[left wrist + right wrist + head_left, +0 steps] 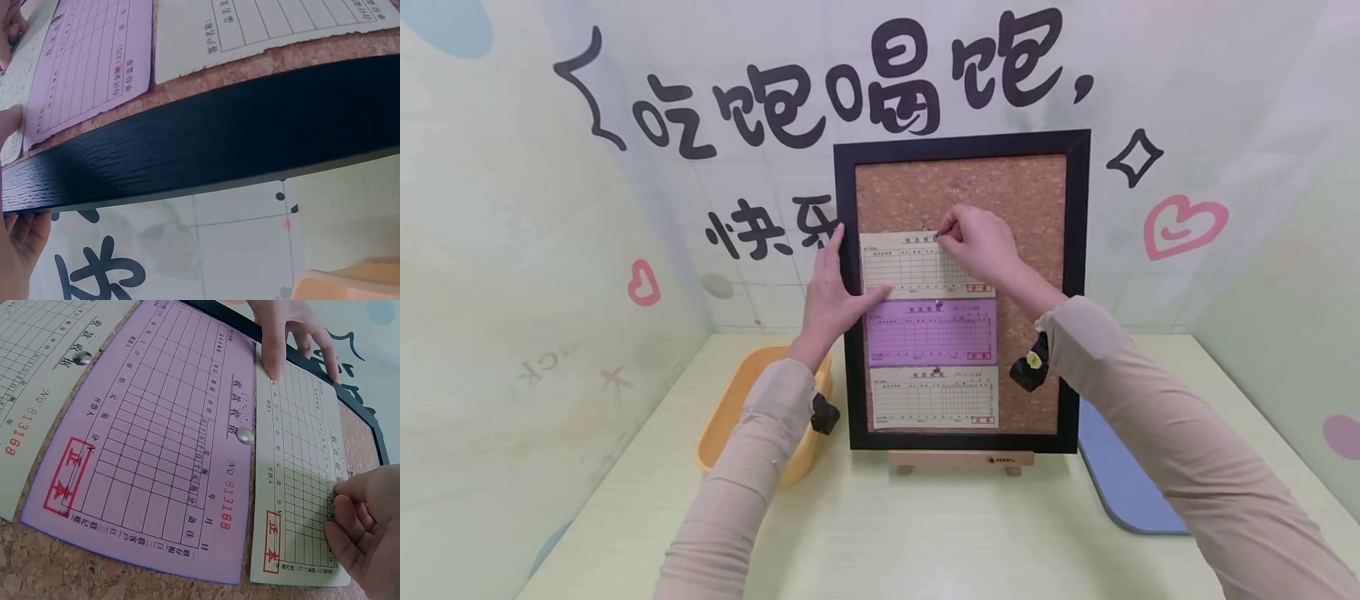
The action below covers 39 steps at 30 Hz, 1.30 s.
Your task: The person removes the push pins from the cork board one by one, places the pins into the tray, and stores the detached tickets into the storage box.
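A black-framed cork board (1033,208) stands upright with three receipt slips in a column. The top pale yellow slip (895,265) lies above a purple slip (925,333) and a lower pale yellow slip (917,400). My left hand (835,296) grips the frame's left edge, thumb on the top slip, fingers behind the frame. At that slip's upper edge, my right hand (977,242) pinches a small pushpin, mostly hidden by the fingertips. Silvery pushpins hold the purple slip, at its pin (245,435), and the lower slip, at its pin (82,358).
A wooden easel (958,458) supports the board on the pale table (925,533). An orange tub (730,417) stands at the left, partly behind my left arm. Behind the right arm lies a blue mat (1131,483). Another pin (956,190) shows high on the cork.
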Motion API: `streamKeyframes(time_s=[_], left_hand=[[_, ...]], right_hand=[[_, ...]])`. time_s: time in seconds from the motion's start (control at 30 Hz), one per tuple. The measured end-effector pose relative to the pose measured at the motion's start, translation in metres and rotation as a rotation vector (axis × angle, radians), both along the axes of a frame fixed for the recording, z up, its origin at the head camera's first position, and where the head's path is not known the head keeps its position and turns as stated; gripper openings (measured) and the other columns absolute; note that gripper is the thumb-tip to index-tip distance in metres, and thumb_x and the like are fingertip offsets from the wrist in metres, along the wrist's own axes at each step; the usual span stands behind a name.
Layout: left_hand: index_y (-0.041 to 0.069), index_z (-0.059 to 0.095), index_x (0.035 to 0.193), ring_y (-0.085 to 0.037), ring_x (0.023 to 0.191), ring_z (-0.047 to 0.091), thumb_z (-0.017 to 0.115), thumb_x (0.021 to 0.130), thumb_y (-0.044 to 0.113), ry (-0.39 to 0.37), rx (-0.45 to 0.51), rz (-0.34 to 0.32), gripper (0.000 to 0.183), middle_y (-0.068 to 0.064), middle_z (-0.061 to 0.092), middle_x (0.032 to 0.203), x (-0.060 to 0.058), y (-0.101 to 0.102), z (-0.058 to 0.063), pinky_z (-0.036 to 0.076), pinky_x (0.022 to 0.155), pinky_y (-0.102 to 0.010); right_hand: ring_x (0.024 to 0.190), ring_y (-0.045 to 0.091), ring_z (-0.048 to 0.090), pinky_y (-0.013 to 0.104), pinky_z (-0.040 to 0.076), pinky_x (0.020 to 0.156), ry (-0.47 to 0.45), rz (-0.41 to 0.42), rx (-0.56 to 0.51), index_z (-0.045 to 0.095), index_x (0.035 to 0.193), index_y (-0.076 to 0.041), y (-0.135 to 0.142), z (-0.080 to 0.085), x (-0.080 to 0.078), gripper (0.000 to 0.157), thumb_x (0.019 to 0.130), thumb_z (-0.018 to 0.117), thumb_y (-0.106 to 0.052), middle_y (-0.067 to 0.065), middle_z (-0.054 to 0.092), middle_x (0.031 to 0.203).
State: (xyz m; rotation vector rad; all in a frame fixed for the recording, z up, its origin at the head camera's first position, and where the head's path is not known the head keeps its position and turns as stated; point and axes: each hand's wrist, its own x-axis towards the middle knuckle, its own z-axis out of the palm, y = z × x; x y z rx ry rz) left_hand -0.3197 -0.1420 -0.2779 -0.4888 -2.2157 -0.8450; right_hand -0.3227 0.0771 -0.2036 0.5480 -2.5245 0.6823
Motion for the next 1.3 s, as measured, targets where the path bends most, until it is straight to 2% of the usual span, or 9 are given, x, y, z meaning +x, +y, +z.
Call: streamKeyframes(time_s=[0.27, 0.67, 0.93, 1.1, 1.3], left_hand=[[0.013, 0.017, 0.145, -0.031, 0.111, 0.046, 0.076, 0.069, 0.039, -0.001, -0.001, 0.005, 0.1, -0.016, 0.038, 0.133, -0.0014, 0.0004, 0.0002, 0.043, 0.088, -0.044], [0.015, 0.017, 0.145, -0.031, 0.11, 0.046, 0.076, 0.069, 0.04, -0.01, 0.005, 0.003, 0.1, -0.016, 0.037, 0.134, -0.002, 0.0014, -0.0025, 0.043, 0.088, -0.044], [0.014, 0.017, 0.145, -0.031, 0.107, 0.048, 0.076, 0.068, 0.04, 0.001, 0.012, -0.003, 0.1, -0.016, 0.037, 0.134, -0.0016, 0.0024, -0.0025, 0.044, 0.086, -0.044], [0.014, 0.017, 0.145, -0.031, 0.107, 0.048, 0.076, 0.069, 0.039, -0.006, 0.016, -0.007, 0.1, -0.016, 0.036, 0.134, -0.001, 0.0015, -0.0029, 0.044, 0.086, -0.043], [0.013, 0.018, 0.145, -0.032, 0.104, 0.049, 0.077, 0.068, 0.038, 0.014, 0.02, -0.012, 0.1, -0.017, 0.038, 0.133, -0.0019, 0.0005, -0.0034, 0.045, 0.084, -0.044]], right_hand=[[0.064, 0.02, 0.049, 0.03, 0.035, 0.056, 0.004, 0.012, 0.011, 0.062, 0.094, -0.006, 0.0009, 0.0003, 0.0003, 0.012, 0.088, 0.054, -0.013, 0.007, 0.056, 0.074], [0.065, 0.02, 0.045, 0.03, 0.032, 0.058, -0.045, 0.025, -0.01, 0.061, 0.095, -0.006, 0.0033, 0.0008, 0.001, 0.012, 0.087, 0.053, -0.01, 0.006, 0.052, 0.072], [0.067, 0.02, 0.047, 0.031, 0.033, 0.061, -0.083, 0.07, -0.004, 0.062, 0.096, -0.005, 0.0071, 0.0048, -0.0027, 0.015, 0.09, 0.05, -0.011, 0.007, 0.054, 0.075], [0.061, 0.018, 0.052, 0.029, 0.037, 0.06, -0.126, 0.099, -0.008, 0.063, 0.097, -0.006, 0.0084, 0.0067, -0.0038, 0.015, 0.09, 0.051, -0.012, 0.007, 0.056, 0.074], [0.065, 0.019, 0.051, 0.031, 0.038, 0.062, -0.077, 0.076, 0.0, 0.064, 0.094, -0.005, 0.0038, 0.0064, -0.0009, 0.013, 0.088, 0.055, -0.013, 0.007, 0.058, 0.075]])
